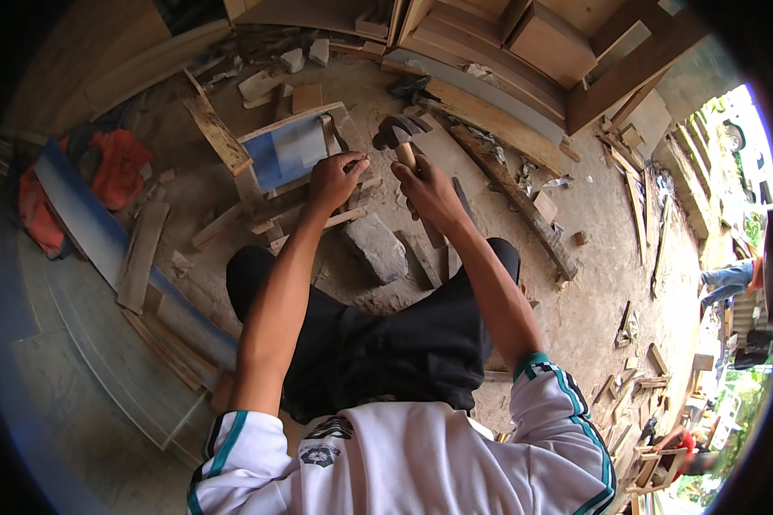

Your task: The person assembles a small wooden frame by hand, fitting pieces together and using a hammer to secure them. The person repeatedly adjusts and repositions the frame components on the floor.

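My right hand (pixel 429 190) is wrapped round the wooden handle of a claw hammer (pixel 406 154). Its dark head is raised, pointing away from me. Just left of it, my left hand (pixel 335 182) is closed in a pinch, fingertips toward the hammer; whatever small thing they hold is too small to make out. Below and beyond the left hand lies a wooden frame with a blue and white panel (pixel 290 153). A grey stone block (pixel 374 247) sits on the ground between my knees, nearer than both hands, with narrow wood strips (pixel 339 219) beside it.
Long planks (pixel 511 197) lie on the dirt floor at the right, before wooden cabinets (pixel 550 47). A long blue-white board (pixel 86 219) and orange cloth (pixel 116 167) are at the left. Scrap wood (pixel 653 378) is scattered far right, where other people (pixel 732 276) are visible.
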`<state>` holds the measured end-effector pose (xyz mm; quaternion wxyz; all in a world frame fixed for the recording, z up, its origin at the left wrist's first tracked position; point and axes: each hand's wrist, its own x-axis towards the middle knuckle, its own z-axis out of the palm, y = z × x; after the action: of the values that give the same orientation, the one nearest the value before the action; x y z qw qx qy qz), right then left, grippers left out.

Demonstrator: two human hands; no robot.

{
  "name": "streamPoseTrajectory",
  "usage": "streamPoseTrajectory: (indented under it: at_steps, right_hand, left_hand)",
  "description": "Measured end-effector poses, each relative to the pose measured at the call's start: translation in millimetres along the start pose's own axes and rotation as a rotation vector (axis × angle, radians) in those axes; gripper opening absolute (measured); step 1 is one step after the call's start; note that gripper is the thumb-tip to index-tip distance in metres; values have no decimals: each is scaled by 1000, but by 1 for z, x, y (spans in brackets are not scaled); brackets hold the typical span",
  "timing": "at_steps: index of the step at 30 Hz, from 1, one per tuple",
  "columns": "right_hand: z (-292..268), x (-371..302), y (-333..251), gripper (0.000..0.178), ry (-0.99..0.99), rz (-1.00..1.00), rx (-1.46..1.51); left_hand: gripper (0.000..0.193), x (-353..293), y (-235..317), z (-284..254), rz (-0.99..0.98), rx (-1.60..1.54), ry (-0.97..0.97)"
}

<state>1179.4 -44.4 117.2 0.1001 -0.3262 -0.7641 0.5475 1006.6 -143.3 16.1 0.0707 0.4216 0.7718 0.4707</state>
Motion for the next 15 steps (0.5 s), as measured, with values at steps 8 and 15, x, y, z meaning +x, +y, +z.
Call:
streamPoseTrajectory:
  at_steps: [8,15]
  right_hand:
    - [34,68,113,60,53,-146,206]
    - [71,59,112,43,143,-104,248]
  left_hand:
    - [36,4,-1,2,36,18,-1]
    - [38,1,1,-5,10,7,-9]
